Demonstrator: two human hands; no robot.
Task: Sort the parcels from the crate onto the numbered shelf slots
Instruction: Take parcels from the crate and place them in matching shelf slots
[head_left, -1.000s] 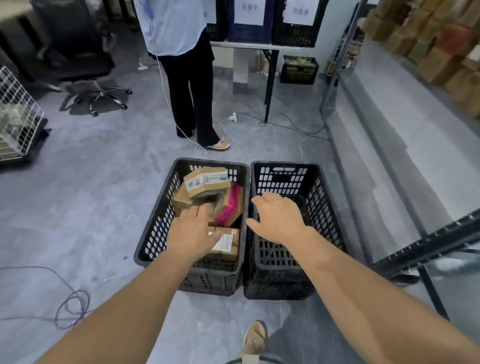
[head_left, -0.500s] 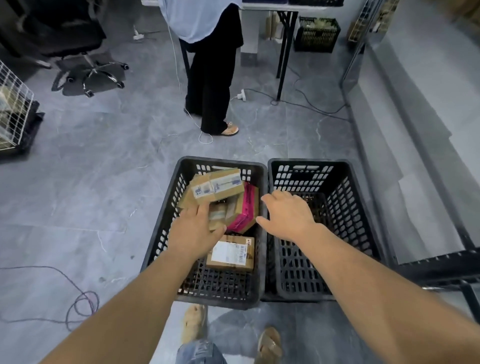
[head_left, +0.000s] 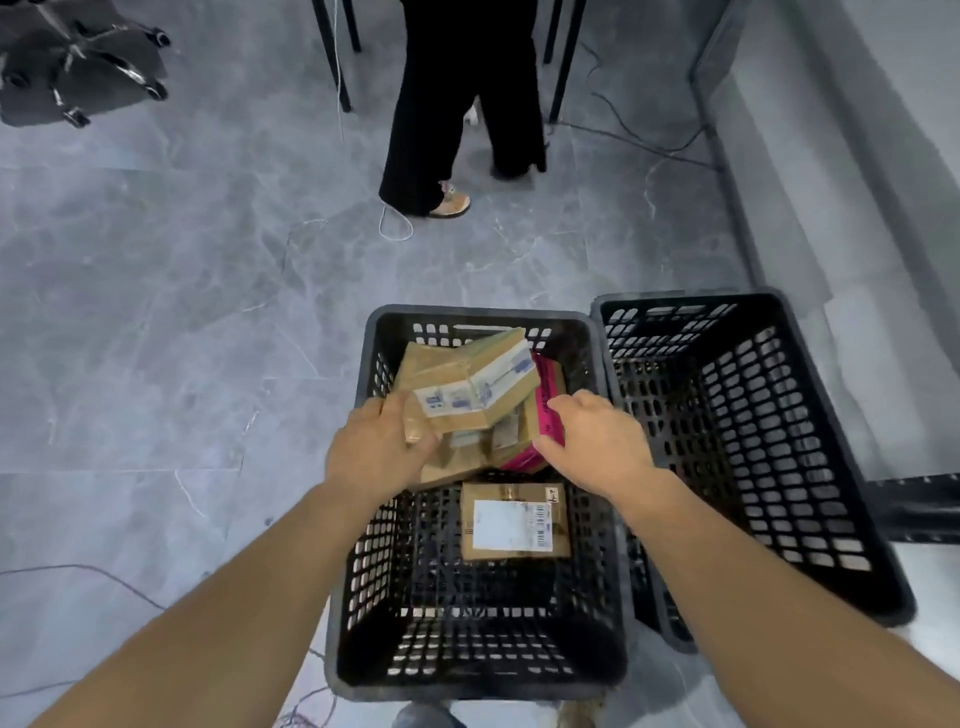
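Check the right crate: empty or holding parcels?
Empty. The right crate shows only bare mesh floor and walls; the parcels all lie in the left crate.

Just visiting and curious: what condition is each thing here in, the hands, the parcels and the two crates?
Left crate: holds parcels.
Right crate: empty.
Top brown parcel: tilted, on the pile.
Pink parcel: leaning on edge in the pile.
Labelled parcel: flat on the crate floor, untouched.
Left hand: grips the top brown parcel.
Right hand: pinches the pink parcel's edge.
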